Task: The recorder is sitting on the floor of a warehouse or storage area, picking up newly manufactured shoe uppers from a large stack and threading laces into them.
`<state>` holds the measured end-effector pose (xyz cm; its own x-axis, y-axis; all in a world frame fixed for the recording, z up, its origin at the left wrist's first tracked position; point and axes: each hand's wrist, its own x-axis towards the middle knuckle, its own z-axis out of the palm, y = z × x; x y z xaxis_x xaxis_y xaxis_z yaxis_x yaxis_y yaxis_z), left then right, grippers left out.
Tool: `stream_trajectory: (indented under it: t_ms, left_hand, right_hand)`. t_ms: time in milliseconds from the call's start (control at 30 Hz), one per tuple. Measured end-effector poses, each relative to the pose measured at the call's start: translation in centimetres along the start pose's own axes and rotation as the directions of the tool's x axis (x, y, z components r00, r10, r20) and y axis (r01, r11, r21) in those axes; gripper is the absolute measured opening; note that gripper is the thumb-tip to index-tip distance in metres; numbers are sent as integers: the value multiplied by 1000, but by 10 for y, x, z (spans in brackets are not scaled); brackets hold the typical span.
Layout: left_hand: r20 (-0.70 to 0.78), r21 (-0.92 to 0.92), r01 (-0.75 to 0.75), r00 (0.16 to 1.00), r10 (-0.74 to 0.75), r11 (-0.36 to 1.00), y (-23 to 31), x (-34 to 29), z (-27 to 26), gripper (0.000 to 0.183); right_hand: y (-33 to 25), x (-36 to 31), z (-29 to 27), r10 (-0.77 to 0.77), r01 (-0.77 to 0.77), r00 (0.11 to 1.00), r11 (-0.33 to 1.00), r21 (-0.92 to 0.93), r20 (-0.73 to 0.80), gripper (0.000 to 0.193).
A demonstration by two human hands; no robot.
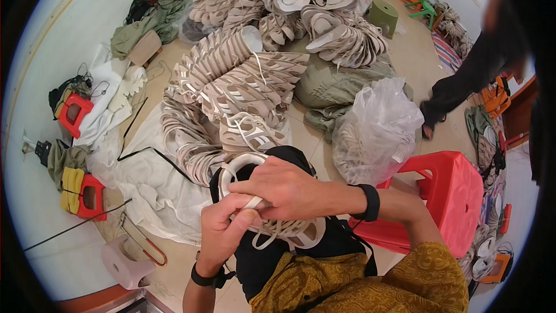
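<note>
A beige and white shoe upper (pixel 310 235) rests on my lap over black cloth, its rounded white-lined collar (pixel 225 181) facing away from me. My left hand (pixel 223 226) is closed at the upper's near left side, thumb and fingers pinched together. Across the opening lies my right hand (pixel 286 188), its fingers bent and closed on the upper. Between the two hands shows a short pale strip (pixel 253 202); whether it is lace or tongue edge I cannot tell. A loop of lace (pixel 265 240) hangs below my left hand. My fingers hide part of the opening.
Stacked beige shoe uppers (pixel 243 84) pile up ahead on white sheeting (pixel 156 197). A clear plastic bag (pixel 379 130) and a red stool (pixel 457 208) stand to my right. Beyond them is a person's dark-trousered leg (pixel 463 84). A pale pink stool (pixel 124 264) sits at left.
</note>
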<state>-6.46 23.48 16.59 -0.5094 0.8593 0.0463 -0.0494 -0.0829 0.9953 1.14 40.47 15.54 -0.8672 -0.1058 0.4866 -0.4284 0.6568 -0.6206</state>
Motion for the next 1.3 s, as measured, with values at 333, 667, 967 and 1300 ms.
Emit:
stream_trajectory:
  t_ms: [333, 667, 967, 1300]
  left_hand:
    - [138, 695, -301, 947, 289, 653, -13, -13, -7, 36]
    - [77, 792, -329, 890, 450, 514, -31, -19, 2, 20]
    - [-656, -428, -237, 745, -119, 872, -28, -14, -31, 13]
    - [-304, 539, -204, 858, 414, 817, -1, -16, -2, 11]
  right_hand:
    - [16, -8, -26, 580, -567, 759, 367, 738, 295, 21]
    - [13, 2, 3, 129, -141, 984, 985, 98, 122, 34]
    - [26, -12, 14, -97, 108, 993, 979, -172, 74, 49]
    - [7, 25, 5, 68, -71, 953, 997, 2, 296, 34]
